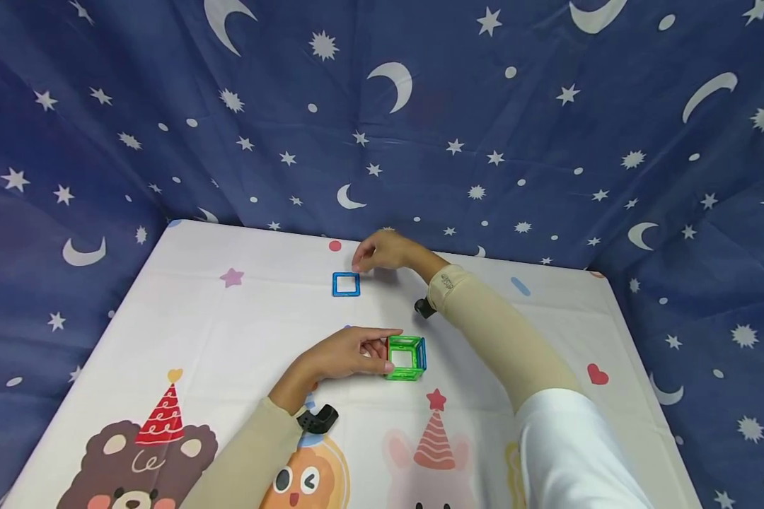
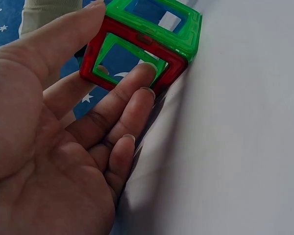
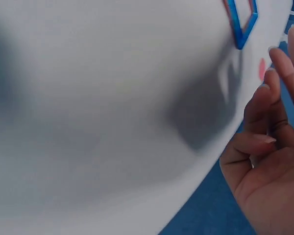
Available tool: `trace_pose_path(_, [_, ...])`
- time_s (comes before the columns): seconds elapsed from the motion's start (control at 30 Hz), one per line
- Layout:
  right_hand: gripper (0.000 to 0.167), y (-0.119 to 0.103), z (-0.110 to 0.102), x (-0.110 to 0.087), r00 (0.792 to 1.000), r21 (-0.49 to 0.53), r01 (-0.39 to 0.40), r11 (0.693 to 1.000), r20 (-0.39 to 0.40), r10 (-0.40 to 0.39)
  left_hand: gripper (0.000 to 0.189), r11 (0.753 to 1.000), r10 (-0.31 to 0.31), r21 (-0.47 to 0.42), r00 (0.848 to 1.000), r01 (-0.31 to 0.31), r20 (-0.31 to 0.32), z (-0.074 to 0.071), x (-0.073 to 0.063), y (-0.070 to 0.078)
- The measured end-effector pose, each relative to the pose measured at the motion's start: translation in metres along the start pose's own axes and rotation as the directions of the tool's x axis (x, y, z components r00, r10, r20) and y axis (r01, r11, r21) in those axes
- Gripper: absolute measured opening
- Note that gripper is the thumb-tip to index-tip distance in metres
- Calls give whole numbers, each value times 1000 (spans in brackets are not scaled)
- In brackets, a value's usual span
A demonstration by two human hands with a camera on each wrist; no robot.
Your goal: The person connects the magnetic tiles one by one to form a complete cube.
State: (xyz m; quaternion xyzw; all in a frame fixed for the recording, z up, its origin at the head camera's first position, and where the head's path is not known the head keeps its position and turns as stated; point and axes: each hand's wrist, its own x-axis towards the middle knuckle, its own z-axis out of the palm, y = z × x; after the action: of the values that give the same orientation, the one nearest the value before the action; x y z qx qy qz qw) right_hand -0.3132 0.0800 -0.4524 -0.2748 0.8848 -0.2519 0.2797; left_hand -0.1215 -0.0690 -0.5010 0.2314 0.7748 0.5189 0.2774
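A small open-framed cube of magnetic tiles (image 1: 404,376) stands on the white tablecloth, with green, red and blue sides. My left hand (image 1: 350,351) grips its left side, thumb and index finger at opposite edges. In the left wrist view, other fingertips press on the red tile (image 2: 174,68). Farther back lies a flat blue square magnetic tile (image 1: 346,294), its middle see-through. My right hand (image 1: 387,250) hovers at that tile's upper right corner, fingers loosely bent. The right wrist view has the blue tile (image 3: 235,24) apart from the fingers, which hold nothing.
The white tablecloth (image 1: 280,283) carries printed animals, a star and a heart. Behind it and at both sides hangs a dark blue curtain (image 1: 420,162) with moons and stars, close to the table's back edge. Black wrist devices (image 1: 318,420) sit on both arms.
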Motion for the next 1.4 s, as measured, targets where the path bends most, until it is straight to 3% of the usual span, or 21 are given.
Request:
trace_pose_path(0.2, [20,-1,9,11,999,71,-44,997,35,42,68,1000,4,4,1000,-4,4,-2,-2,2])
trace_pose_path(0.37, [19,1,16,15,998,61,-56,997,16,56,66,1000,-1,-11,1000,1,4,-1,-2,3])
trace_pose_path(0.6, [19,-2,22,16,998,-116,-52,992,-51,47,67,999,-4,-38,1000,4,8,-1,-1,3])
trace_pose_path(0.77, [23,-4,22,13,1000,-279,-5,960,-7,3,67,999,-8,-44,1000,9,7,-1,-1,3])
trace_pose_path(0.87, [26,4,21,7,1000,-307,22,951,5,-21,68,999,-6,-42,1000,6,4,-1,-1,2])
trace_pose_path(0.97, [28,17,13,-8,999,-229,21,973,-37,-30,68,999,-1,-35,1000,1,7,1,0,2])
trace_pose_path(1.1, [32,27,-7,-36,994,19,4,1000,-110,-2,68,1000,-10,-28,1000,10,-1,1,1,3])
trace_pose_path(1.23, [38,21,-22,-70,991,240,-25,970,-121,56,68,999,-24,-30,1000,23,-12,1,0,3])
trace_pose_path(1.4, [34,2,-27,-119,983,370,-84,925,-124,139,68,998,-33,-44,999,33,-5,1,1,2])
